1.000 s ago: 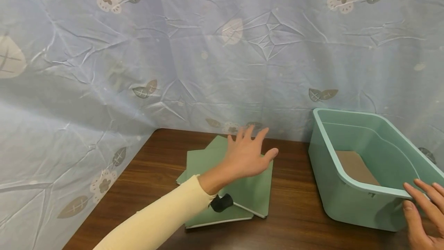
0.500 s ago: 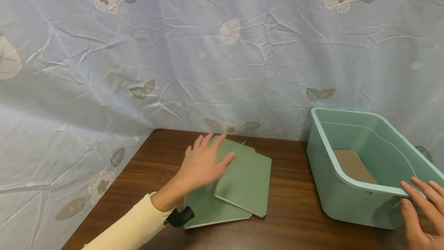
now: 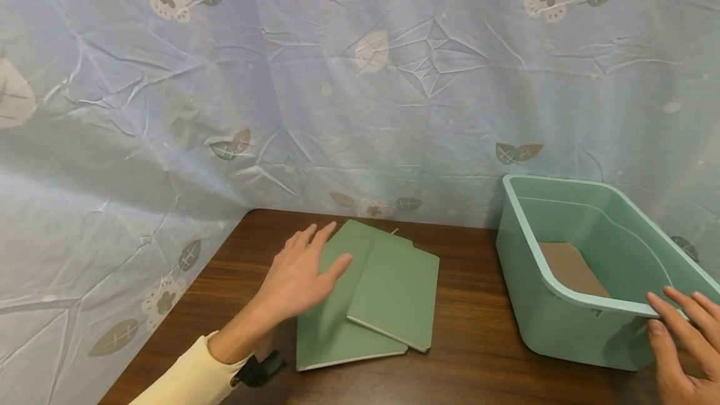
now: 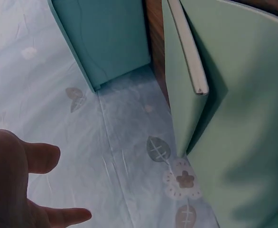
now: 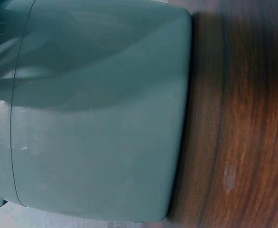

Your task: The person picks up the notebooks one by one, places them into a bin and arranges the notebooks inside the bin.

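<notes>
Green notebooks [image 3: 388,292] with pale page edges lie overlapping in a fanned pile on the brown table, the topmost one at the right. My left hand [image 3: 298,274] is over the left side of the pile, fingers spread and holding nothing; it hides part of the pile's left edge. In the left wrist view the thumb and one finger of that hand [image 4: 15,175] show beside the notebooks [image 4: 253,104]. My right hand [image 3: 686,342] rests at the near rim of a green plastic bin [image 3: 568,330], fingertips over the rim and thumb against the outer wall.
A brown flat piece [image 3: 570,267] lies on the bin's floor. Behind the table [image 3: 467,305] hangs a grey-blue cloth [image 3: 337,111] with flowers and leaves, which also covers the left side. In the right wrist view the bin's wall [image 5: 101,133] stands on the wood.
My left hand has moved left and slightly down from above the middle of the notebooks, uncovering the topmost one. My right hand stays at the bin's rim.
</notes>
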`<state>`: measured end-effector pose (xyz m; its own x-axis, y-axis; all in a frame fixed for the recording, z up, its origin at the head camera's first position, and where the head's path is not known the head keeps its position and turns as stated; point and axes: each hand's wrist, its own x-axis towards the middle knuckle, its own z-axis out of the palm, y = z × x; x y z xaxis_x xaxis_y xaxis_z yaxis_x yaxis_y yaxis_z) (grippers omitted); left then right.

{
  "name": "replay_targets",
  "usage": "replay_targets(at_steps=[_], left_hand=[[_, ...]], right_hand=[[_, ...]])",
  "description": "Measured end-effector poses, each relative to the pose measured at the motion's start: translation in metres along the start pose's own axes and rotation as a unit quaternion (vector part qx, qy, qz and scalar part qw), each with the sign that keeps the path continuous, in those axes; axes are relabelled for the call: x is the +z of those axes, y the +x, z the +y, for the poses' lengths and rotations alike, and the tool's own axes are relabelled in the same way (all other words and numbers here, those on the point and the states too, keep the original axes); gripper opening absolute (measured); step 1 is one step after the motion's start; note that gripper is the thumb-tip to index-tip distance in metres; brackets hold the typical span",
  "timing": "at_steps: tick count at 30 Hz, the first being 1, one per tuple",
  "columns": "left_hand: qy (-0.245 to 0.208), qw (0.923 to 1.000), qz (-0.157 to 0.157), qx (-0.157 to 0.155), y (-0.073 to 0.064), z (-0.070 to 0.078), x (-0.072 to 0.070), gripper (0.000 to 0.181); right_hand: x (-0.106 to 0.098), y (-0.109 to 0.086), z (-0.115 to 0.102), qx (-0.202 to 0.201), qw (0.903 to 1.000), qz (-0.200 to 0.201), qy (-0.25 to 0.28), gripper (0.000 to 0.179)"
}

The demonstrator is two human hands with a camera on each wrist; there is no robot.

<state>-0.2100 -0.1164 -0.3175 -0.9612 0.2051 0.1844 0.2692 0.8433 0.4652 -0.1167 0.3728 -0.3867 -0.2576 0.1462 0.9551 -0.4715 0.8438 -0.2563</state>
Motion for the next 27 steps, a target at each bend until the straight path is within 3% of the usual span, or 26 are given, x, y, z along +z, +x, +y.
replay_targets(at_steps=[4,7,9,10,12,14,18,22,27], left_hand=[[-0.056,0.9983,-0.015,-0.009,0.001,-0.001,0.0,0.069],[-0.139,0.988,-0.055,-0.039,0.003,-0.001,-0.001,0.071],[-0.223,0.9675,-0.096,-0.071,0.005,-0.002,0.0,0.072],[-0.264,0.9532,-0.116,-0.09,0.006,-0.003,0.0,0.073],[-0.341,0.9199,-0.152,-0.122,0.007,-0.006,0.001,0.073],[-0.411,0.8806,-0.176,-0.155,0.007,-0.01,0.005,0.073],[-0.491,0.8233,-0.2,-0.202,0.007,-0.018,0.013,0.075],[-0.529,0.7909,-0.206,-0.228,0.008,-0.026,0.022,0.079],[-0.549,0.7748,-0.202,-0.239,0.009,-0.031,0.028,0.078]], right_hand=[[0.0,0.003,-0.004,-0.005,1.0,0.004,0.002,0.034],[0.001,0.005,-0.008,0.0,0.9999,0.011,0.007,0.033],[0.002,0.005,-0.009,0.007,0.9999,0.014,0.005,0.034],[0.002,0.005,-0.009,0.012,0.9999,0.009,0.0,0.035],[0.002,0.004,-0.007,0.008,0.9999,0.008,-0.004,0.036],[0.004,0.004,-0.005,-0.014,0.9997,0.02,0.006,0.034],[0.005,0.003,-0.002,-0.025,0.9994,0.023,0.008,0.032],[0.002,0.003,-0.003,-0.002,0.9999,0.006,-0.012,0.034],[0.002,0.004,-0.005,-0.003,0.9999,0.017,0.0,0.032]])
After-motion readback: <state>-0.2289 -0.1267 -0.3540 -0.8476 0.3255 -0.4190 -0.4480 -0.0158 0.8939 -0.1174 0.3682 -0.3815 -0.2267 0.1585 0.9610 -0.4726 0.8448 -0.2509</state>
